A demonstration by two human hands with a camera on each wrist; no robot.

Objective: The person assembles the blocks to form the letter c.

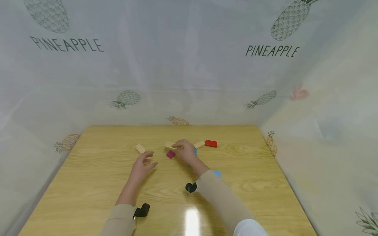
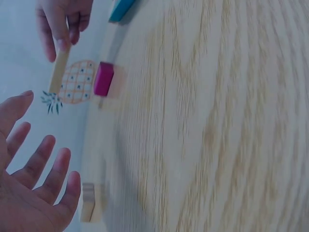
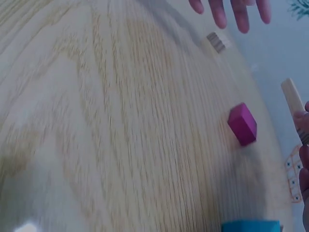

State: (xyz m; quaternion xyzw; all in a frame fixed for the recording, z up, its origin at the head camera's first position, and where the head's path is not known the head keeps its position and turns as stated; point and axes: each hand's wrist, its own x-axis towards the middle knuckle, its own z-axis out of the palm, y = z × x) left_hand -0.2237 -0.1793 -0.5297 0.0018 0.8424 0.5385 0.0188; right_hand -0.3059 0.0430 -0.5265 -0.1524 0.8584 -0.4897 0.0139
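My right hand (image 1: 186, 152) pinches a pale wooden block (image 1: 169, 145) between thumb and fingers, lifted off the table. Just below it on the tabletop lies a magenta block (image 1: 170, 154), which neither hand touches. To the left, my left hand (image 1: 141, 167) hovers with its fingers spread and holds nothing, as its palm (image 2: 29, 193) in the left wrist view shows. Beyond its fingertips rests a grooved wooden block (image 1: 140, 148). A blue block (image 1: 195, 151) is partly hidden behind the right hand.
Right of the hands lie another pale wooden block (image 1: 199, 144) and a red block (image 1: 211, 143), end to end. A light blue block (image 1: 217, 173) shows partly behind the right forearm. Pineapple-printed curtains (image 1: 189, 65) surround the wooden table (image 1: 251, 196) at the back and sides.
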